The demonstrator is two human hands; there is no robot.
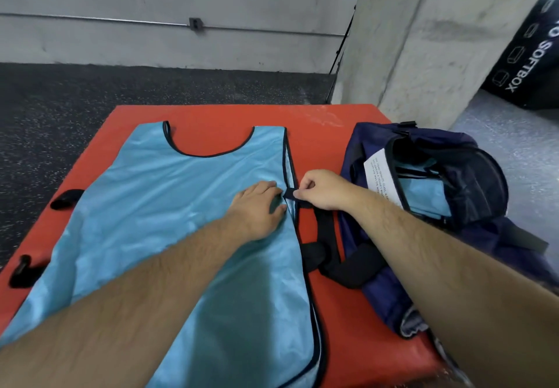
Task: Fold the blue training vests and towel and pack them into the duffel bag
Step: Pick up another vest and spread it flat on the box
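Note:
A light blue training vest (169, 206) with black trim lies spread flat on the red mat (341, 312), neck hole toward the far edge. My left hand (257, 209) presses flat on the vest near its right side seam. My right hand (320, 189) pinches the vest's short black side strap (290, 194) at that seam. To the right stands the navy duffel bag (447, 236), unzipped, with folded blue fabric (426, 194) and a white label inside. Its black handles (341, 263) lie on the mat beside the vest.
Black straps (65, 198) stick out at the mat's left edge. Dark speckled floor (60, 115) surrounds the mat. A concrete pillar (423, 39) rises behind the bag, with a black softbox case (529, 55) leaning at the far right.

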